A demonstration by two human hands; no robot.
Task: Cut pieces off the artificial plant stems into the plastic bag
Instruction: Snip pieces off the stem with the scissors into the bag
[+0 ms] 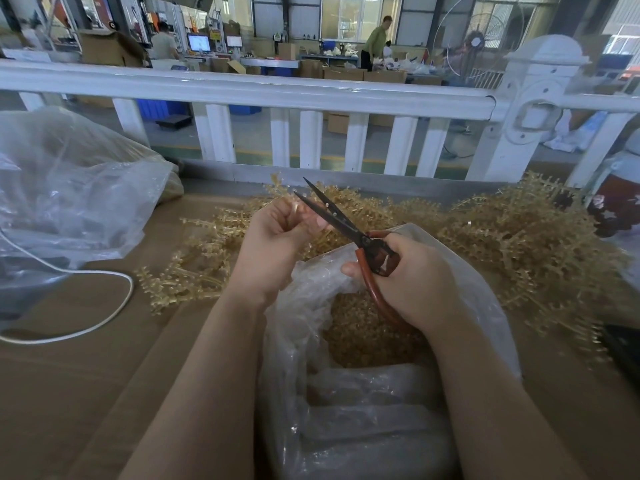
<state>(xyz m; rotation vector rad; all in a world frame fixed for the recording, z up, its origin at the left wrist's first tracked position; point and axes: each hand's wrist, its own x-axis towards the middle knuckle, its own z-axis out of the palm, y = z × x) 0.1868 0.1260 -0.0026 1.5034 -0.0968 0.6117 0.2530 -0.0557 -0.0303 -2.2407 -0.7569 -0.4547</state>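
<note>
My left hand point(273, 237) grips a pale golden artificial plant stem point(294, 206) in a curled fist, over the far rim of the clear plastic bag point(304, 341). My right hand point(412, 275) holds red-handled scissors point(360, 237), whose dark blades are spread apart with their tips beside the stem at my left fist. The bag stands open below both hands, with many cut golden pieces point(363, 337) in it. A heap of golden stems point(502, 237) lies on the brown table behind and to the right of the bag.
A second large clear bag point(69, 188) sits at the left of the table point(86, 358), with a white cord point(104, 317) looping in front of it. A white railing point(311, 95) runs along the far edge. A dark red patterned object point(616, 206) stands at the right.
</note>
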